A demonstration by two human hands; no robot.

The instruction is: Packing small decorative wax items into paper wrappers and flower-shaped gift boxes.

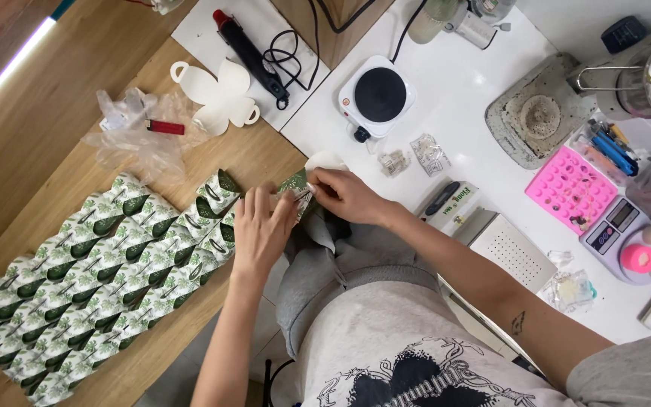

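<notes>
Leafy green paper box [295,187] sits at the wooden table's [54,136] edge, pinched between both hands; left hand [261,230] presses its side; right hand [348,196] grips its top; finished boxes [99,279] lie in rows just beside it.

the folded box [295,185] sits at centre, pinched between the left hand [261,230] at its 7 o'clock and the right hand [348,196] at its 3 o'clock. rows of finished boxes [99,279] lie at 8 o'clock on the wooden table [54,120]. the hot plate [377,96] stands at 1 o'clock, the flat cutout [216,94] at 11 o'clock, the scale [618,226] far out at 3 o'clock.
</notes>
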